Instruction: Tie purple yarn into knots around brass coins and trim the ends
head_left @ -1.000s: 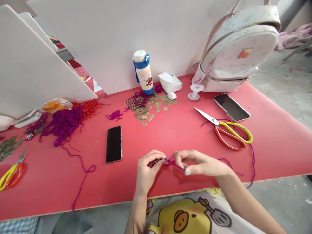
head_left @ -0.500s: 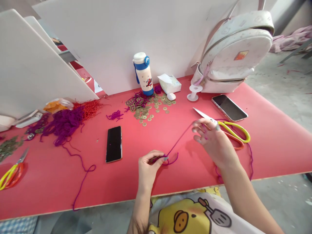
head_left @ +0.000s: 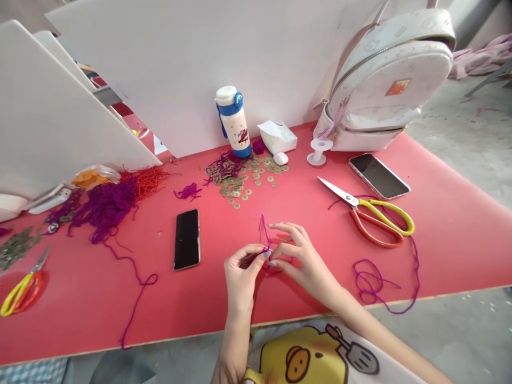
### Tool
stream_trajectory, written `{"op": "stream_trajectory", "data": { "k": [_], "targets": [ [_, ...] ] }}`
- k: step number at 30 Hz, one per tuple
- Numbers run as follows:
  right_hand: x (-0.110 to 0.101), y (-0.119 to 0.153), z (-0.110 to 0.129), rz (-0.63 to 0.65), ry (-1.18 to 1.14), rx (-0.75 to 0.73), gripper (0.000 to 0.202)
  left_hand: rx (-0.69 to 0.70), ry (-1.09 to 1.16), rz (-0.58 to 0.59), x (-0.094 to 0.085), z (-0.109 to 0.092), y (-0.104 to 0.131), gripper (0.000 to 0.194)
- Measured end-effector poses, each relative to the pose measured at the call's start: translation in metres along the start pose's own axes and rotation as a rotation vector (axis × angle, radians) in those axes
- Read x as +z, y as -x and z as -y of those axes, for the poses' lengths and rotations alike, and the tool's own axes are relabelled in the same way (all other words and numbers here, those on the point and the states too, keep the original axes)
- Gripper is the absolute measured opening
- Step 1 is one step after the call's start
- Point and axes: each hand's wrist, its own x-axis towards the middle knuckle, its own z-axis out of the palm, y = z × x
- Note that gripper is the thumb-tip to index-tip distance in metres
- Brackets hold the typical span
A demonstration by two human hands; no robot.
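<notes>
My left hand (head_left: pixel 244 269) is closed near the table's front, its thumb and fingers pinching purple yarn (head_left: pixel 266 237). A darker brownish-purple piece is tucked in its palm, mostly hidden by the fingers. Close against it on the right, my right hand (head_left: pixel 300 250) has its thumb and index finger pinched together at the same yarn, other fingers lifted and curved. A short loose end stands up above the fingertips, and another loop lies under the right hand. Beyond the hands is a pile of brass-coloured holed coins (head_left: pixel 236 186) with purple yarn bits among them.
Large scissors (head_left: pixel 376 216) lie open at right, beside a phone (head_left: pixel 379 176) and loose yarn (head_left: pixel 368 282). Another phone (head_left: pixel 187 240) is left of my hands. Behind stand a bottle (head_left: pixel 236 122), an empty spool (head_left: pixel 319 152) and a backpack (head_left: pixel 384 90). Purple yarn (head_left: pixel 106 205) heaps at left.
My right hand has come down and left from beside the scissors to my left hand. The yarn strand it had drawn out taut is now slack. My left hand stays nearly in place.
</notes>
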Motion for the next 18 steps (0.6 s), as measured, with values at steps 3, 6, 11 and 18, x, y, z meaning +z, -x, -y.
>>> {"op": "stream_trajectory", "data": {
  "k": [3,6,11,18],
  "targets": [
    [-0.0033,-0.001,0.0016,0.078,-0.048,0.017,0.011,-0.019,0.026,0.006,-0.0005,-0.0004,-0.0009,0.006],
    [-0.0049,-0.0011,0.0022,0.061,-0.09,0.068,0.001,-0.032,0.042,0.019,0.0006,-0.0022,-0.0014,0.006],
    [-0.0025,-0.0032,0.0006,0.025,-0.092,0.089,0.006,-0.04,0.048,0.016,0.0022,-0.0053,-0.001,0.007],
    [-0.0015,-0.0067,0.0015,0.083,-0.094,0.02,0.013,-0.049,0.056,-0.024,0.0001,-0.004,-0.0028,0.008]
  ]
}}
